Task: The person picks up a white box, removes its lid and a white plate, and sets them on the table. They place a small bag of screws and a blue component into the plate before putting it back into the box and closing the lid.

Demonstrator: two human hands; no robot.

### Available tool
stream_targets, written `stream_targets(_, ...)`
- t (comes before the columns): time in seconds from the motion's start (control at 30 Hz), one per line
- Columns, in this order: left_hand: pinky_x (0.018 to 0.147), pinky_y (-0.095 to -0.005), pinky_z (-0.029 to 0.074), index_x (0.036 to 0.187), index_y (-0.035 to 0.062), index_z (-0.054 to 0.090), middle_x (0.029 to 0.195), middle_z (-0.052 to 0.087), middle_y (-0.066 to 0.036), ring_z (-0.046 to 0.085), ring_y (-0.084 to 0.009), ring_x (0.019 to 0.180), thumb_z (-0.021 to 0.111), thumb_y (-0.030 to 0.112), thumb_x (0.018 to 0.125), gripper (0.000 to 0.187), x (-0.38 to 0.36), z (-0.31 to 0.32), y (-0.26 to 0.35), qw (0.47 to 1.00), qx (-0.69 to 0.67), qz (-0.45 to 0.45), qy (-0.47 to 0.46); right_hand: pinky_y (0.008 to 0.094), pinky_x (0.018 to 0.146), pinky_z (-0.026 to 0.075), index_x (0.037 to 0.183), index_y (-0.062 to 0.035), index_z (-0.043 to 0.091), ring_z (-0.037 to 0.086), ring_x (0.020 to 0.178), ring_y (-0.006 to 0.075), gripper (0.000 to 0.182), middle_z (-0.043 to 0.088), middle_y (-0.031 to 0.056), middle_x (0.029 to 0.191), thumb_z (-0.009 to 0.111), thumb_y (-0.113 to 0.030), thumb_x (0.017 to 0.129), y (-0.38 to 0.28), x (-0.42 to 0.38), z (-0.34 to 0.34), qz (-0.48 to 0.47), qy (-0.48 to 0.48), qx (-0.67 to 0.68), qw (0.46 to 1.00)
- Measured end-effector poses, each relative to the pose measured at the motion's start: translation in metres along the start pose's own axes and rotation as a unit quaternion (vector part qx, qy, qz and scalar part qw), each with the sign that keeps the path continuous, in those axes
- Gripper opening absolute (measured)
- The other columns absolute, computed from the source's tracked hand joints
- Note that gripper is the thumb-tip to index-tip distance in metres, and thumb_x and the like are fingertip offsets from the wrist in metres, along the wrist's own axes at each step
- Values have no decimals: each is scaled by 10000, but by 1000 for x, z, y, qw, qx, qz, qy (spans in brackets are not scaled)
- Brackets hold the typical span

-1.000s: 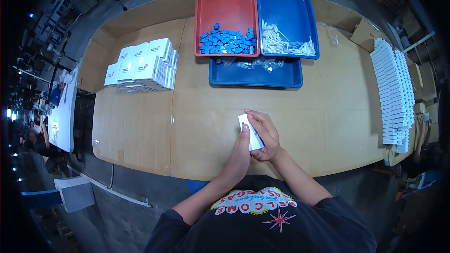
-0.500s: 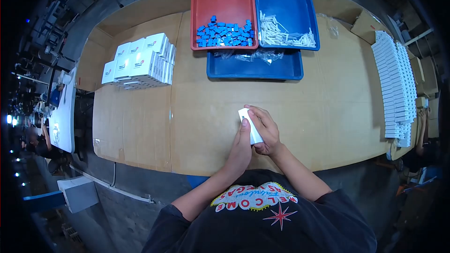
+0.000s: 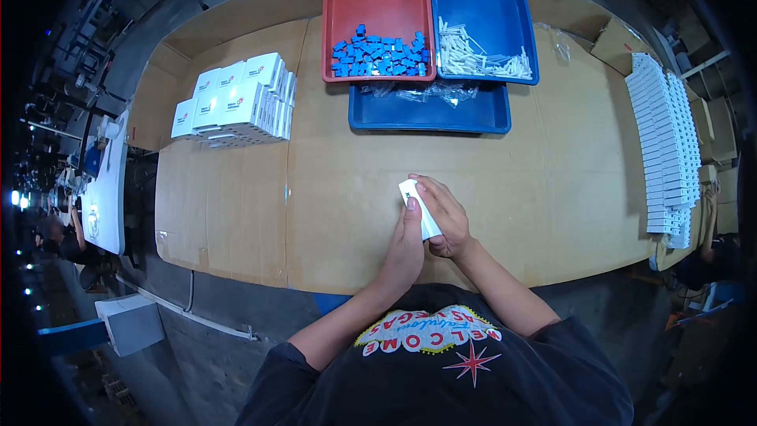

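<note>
A small white box [image 3: 421,209] with a dark mark on its narrow side is held between my two hands, tilted, above the cardboard-covered table near its front edge. My left hand [image 3: 407,243] closes on it from the left, thumb pressed against the narrow side. From the right, my right hand [image 3: 445,217] wraps the box, fingers curled over its far end. Palms and hands cover the box's broad faces.
Stacked white boxes [image 3: 233,102] stand at the left, and more white boxes [image 3: 662,146] line the right edge. At the back, a red tray [image 3: 378,0] holds blue pieces, a blue tray [image 3: 477,0] white sticks, and another blue tray [image 3: 430,120] clear plastic bags.
Both hands and the box stay almost in place, with only a very slight shift. The trays and stacks are unchanged.
</note>
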State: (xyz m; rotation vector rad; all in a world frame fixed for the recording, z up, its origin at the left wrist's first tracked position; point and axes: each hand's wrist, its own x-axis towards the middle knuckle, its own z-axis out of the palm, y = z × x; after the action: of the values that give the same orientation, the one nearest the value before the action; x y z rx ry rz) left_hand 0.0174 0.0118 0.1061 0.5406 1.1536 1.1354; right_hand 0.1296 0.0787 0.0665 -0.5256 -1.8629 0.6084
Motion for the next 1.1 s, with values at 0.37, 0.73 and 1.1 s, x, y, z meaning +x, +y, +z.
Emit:
stream_targets(0.37,742,-241,480,1305,96,516,1030,597,8,583,-51,887,319,581,1125,554,-2,4,4,1000,-20,5,5,519,963,556,1334,178,578,665,1132,529,865,616,419,1245,291,-605,1102,-1,-2,4,-3,16,-6,1000)
stream_targets(0.73,1020,-317,445,1529,-19,322,1290,548,-95,560,-185,1170,326,427,1152,584,10,-10,-11,998,13,55,-25,467,1075,491,1421,139,539,618,1264,446,948,582,347,1397,208,-680,1078,-7,0,4,98,13,46,994)
stream_targets(1.1,1159,-382,415,1686,76,141,1547,456,-165,519,-263,1383,407,351,1130,676,13,-21,25,992,-1,113,-46,476,1240,305,1625,-5,333,351,1536,396,790,249,249,1702,576,-450,1020,-31,20,-11,214,-43,90,972)
